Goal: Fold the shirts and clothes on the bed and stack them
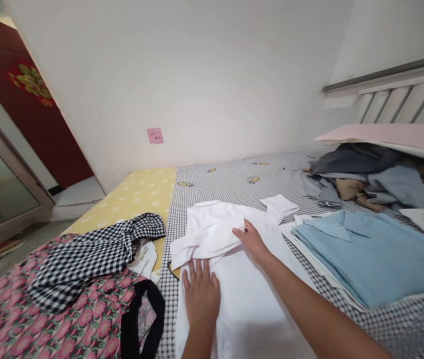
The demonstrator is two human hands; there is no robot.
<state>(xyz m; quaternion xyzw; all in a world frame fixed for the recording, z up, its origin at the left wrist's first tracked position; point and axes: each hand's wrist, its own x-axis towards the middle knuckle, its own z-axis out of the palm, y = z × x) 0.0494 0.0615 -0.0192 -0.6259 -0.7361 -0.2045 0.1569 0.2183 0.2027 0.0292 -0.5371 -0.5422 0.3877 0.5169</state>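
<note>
A white shirt (260, 309) lies spread lengthwise on the bed in front of me, one sleeve (212, 239) folded across its upper part. Flat on the shirt's left side rests my left hand (201, 289), its fingers stretched out just below the folded sleeve. My right hand (251, 239) pinches the fold of that sleeve between thumb and fingers, near the middle of the shirt. The other sleeve's cuff (280, 205) sticks out at the upper right.
Left of the shirt lie a black-and-white checked garment (100, 257) and a pink floral garment (70, 324). A folded light-blue shirt (376, 254) tops a stack on the right. Behind it sits a heap of dark clothes (361, 162) under a pink board (391, 134). A wall (204, 75) borders the bed.
</note>
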